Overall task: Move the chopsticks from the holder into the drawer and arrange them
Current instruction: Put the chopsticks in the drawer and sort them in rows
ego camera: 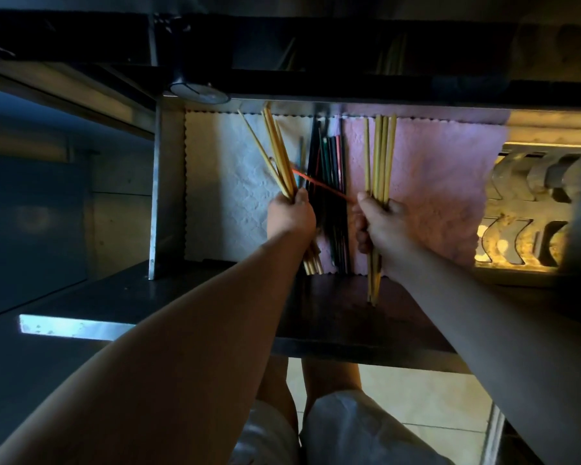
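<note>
The open drawer [168, 182] is lined with a white cloth [222, 182] on the left and a pink cloth [443, 176] on the right. My left hand [291, 216] is shut on a fanned bunch of yellow chopsticks [275, 146] over the white cloth. My right hand [383, 226] grips a straighter bunch of yellow chopsticks [381, 152] over the pink cloth. A thin red chopstick [319, 184] slants between the two hands; which hand holds it is unclear. Several dark chopsticks [329, 169] lie lengthwise in the drawer's middle. The holder cannot be made out.
A round metal fitting [198, 92] sits at the drawer's far left corner under a dark counter edge [349, 85]. A slotted metal rack [530, 209] glows at the right. The drawer's dark front panel [316, 317] is below my wrists, with my legs and a tiled floor [416, 397] beneath.
</note>
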{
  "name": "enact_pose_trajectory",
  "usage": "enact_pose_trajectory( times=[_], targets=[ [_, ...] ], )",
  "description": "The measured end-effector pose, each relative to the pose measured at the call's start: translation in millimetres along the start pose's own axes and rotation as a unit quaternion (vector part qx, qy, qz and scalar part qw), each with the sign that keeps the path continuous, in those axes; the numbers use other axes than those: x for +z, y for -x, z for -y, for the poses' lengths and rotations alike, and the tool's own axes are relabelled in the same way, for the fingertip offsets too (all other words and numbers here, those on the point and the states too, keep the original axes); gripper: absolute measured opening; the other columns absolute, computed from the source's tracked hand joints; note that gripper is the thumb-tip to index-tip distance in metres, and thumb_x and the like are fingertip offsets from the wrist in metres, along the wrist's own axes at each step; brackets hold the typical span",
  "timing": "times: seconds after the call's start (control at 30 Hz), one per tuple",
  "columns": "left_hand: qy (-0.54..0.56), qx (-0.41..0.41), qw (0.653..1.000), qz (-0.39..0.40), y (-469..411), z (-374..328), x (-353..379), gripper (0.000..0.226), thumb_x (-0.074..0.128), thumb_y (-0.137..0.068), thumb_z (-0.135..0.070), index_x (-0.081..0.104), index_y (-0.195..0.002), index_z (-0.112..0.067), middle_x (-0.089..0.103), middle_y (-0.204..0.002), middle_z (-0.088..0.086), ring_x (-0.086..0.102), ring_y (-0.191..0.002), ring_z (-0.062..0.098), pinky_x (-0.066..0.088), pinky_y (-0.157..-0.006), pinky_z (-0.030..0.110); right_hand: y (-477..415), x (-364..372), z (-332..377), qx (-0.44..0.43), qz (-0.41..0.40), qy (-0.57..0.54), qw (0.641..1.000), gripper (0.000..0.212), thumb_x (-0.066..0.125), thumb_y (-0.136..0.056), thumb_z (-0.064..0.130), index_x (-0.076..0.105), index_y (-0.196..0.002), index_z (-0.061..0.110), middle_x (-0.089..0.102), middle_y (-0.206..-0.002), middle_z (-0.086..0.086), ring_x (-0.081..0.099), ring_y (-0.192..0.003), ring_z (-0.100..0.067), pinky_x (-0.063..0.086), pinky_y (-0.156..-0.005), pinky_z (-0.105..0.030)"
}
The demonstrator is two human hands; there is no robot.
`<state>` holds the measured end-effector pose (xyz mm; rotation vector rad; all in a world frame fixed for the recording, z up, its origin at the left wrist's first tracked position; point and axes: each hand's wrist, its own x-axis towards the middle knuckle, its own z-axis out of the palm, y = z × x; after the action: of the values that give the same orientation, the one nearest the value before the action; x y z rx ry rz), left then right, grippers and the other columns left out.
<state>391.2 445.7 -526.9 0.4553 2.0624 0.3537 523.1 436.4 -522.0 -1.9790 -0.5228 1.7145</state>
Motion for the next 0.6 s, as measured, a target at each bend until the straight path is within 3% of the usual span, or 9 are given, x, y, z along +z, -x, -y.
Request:
enact_pose_trajectory(
  times=[0.2, 0.33, 0.43, 0.53, 0.6],
  targets=[
    [0.022, -0.008, 1.000, 0.007, 5.1, -1.3, 3.9, 0.030, 0.051, -0.096, -0.032, 0.067, -0.093, -0.007, 0.071, -0.097, 0.021, 0.067, -0.092, 0.036, 0.051, -0.073, 0.035, 0.4, -1.2, -0.7, 0.000, 0.013, -0.014, 1.000, 0.027, 0.056, -0.093, 0.036, 0.059, -0.073, 0.018, 0.051, -0.045, 0.007, 0.043, -0.034, -0.007, 0.033, -0.037, -0.017],
    [0.058, -0.008, 0.997, 0.040, 6.0, -0.7, 1.8, 0.026, 0.053, -0.095, -0.033, 0.066, -0.091, -0.011, 0.072, -0.097, 0.016, 0.068, -0.093, 0.034, 0.055, -0.085, 0.046, 5.3, 1.5, 4.7, 0.005, 0.015, -0.017, 1.000, 0.027, 0.056, -0.093, 0.035, 0.058, -0.075, 0.015, 0.050, -0.045, 0.007, 0.043, -0.034, -0.007, 0.033, -0.037, -0.017],
    [0.044, -0.009, 0.999, 0.031, 5.7, 1.6, -5.3, 0.025, 0.052, -0.095, -0.031, 0.061, -0.081, -0.012, 0.071, -0.091, 0.015, 0.068, -0.088, 0.035, 0.055, -0.077, 0.041, 10.9, 6.6, 10.4, 0.006, 0.038, -0.016, 0.999, 0.028, 0.055, -0.095, 0.033, 0.058, -0.075, 0.012, 0.049, -0.048, 0.005, 0.041, -0.032, -0.007, 0.031, -0.036, -0.016],
    [0.111, -0.044, 0.991, 0.061, 8.0, 6.1, -23.8, 0.019, 0.047, -0.099, -0.025, 0.055, -0.086, -0.014, 0.069, -0.079, 0.008, 0.069, -0.060, 0.022, 0.053, -0.053, 0.031, 17.9, 18.4, 14.7, 0.018, 0.062, -0.005, 0.998, 0.030, 0.054, -0.096, 0.031, 0.058, -0.072, 0.012, 0.049, -0.050, 0.002, 0.041, -0.031, -0.007, 0.032, -0.035, -0.014],
    [0.139, -0.059, 0.985, 0.079, 9.9, 9.8, -42.4, 0.016, 0.048, -0.099, -0.022, 0.055, -0.095, -0.009, 0.063, -0.069, 0.007, 0.060, -0.043, 0.016, 0.049, -0.043, 0.027, 21.9, 30.2, 15.4, 0.031, 0.081, -0.004, 0.996, 0.031, 0.054, -0.096, 0.029, 0.058, -0.071, 0.011, 0.050, -0.049, 0.000, 0.042, -0.030, -0.009, 0.033, -0.034, -0.015]
  ],
)
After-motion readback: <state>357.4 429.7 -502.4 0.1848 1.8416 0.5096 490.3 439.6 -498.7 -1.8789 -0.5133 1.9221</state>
